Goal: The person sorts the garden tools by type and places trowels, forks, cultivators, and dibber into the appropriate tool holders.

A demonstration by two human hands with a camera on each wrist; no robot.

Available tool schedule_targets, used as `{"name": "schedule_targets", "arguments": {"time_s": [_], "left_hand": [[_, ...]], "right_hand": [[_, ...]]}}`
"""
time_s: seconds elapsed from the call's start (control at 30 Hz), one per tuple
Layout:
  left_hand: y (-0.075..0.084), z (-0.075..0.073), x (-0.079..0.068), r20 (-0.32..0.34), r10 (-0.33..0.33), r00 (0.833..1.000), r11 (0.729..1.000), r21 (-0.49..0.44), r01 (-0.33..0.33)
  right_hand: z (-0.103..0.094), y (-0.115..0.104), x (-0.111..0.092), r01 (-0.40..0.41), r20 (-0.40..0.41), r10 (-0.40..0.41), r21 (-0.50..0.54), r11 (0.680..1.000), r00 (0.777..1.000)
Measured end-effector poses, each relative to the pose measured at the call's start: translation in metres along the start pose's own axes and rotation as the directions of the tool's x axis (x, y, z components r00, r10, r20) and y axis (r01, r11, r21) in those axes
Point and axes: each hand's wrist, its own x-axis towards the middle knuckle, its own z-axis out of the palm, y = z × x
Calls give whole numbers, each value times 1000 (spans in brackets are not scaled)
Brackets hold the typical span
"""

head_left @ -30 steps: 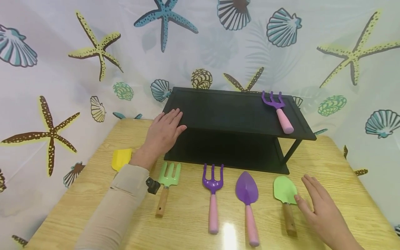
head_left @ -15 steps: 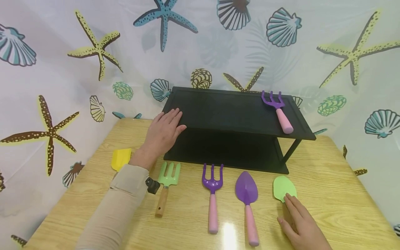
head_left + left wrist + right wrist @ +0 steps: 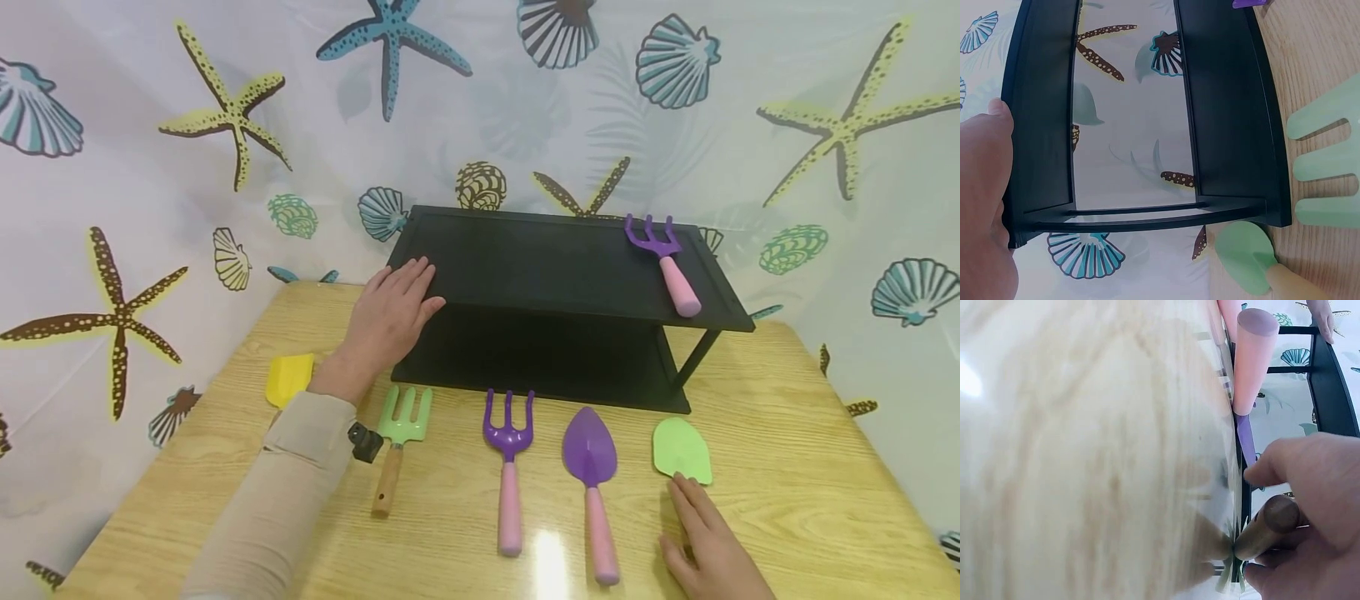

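Note:
My left hand (image 3: 386, 321) rests on the left end of a two-tier black shelf (image 3: 540, 258), its fingers straight on the top board. The left wrist view shows that hand (image 3: 985, 200) along the shelf's edge. At the lower right, my right hand (image 3: 708, 546) reaches over a light green hand trowel (image 3: 681, 450) on the table. Its fingers cover the trowel's handle in the head view. In the right wrist view the wooden handle (image 3: 1263, 531) lies between thumb and fingers, with the thumb apart from it.
A purple cultivator with pink handle (image 3: 678, 287) lies on the shelf's right end. In front lie a green fork (image 3: 402, 429), a purple fork (image 3: 509, 442) and a purple trowel (image 3: 590, 446). A yellow shovel (image 3: 290, 379) and another green trowel (image 3: 1247, 256) are at the left.
My right hand has moved left and down from beside the green trowel to over its handle. The left hand has stayed on the shelf.

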Motion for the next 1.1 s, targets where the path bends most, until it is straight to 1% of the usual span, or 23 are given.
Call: {"name": "schedule_targets", "arguments": {"time_s": [0.1, 0.2, 0.5, 0.63, 0.73, 0.9, 0.97, 1.1], "left_hand": [[-1, 0, 0, 5, 0, 1000, 1000, 0, 0], [-1, 0, 0, 10, -1, 1000, 1000, 3, 1], [0, 1, 0, 22, 1, 1000, 1000, 4, -1], [0, 1, -1, 21, 1, 1000, 1000, 5, -1], [0, 1, -1, 15, 1, 1000, 1000, 10, -1], [0, 0, 0, 11, 2, 1000, 1000, 10, -2], [0, 0, 0, 11, 2, 1000, 1000, 9, -2], [0, 0, 0, 13, -1, 1000, 1000, 10, 1]], "right_hand": [[1, 0, -1, 4, -3, -4, -21, 1000, 1000], [1, -1, -1, -8, -6, 8, -24, 1000, 1000], [0, -3, 1, -78, 6, 78, 15, 997, 997], [-1, 0, 1, -70, 2, 70, 27, 997, 998], [-4, 3, 2, -66, 0, 66, 23, 998, 998], [-12, 3, 3, -98, 28, 98, 17, 995, 995], [-15, 2, 5, -90, 13, 90, 24, 996, 996], [-20, 3, 9, -44, -52, 46, 32, 999, 998]]}}
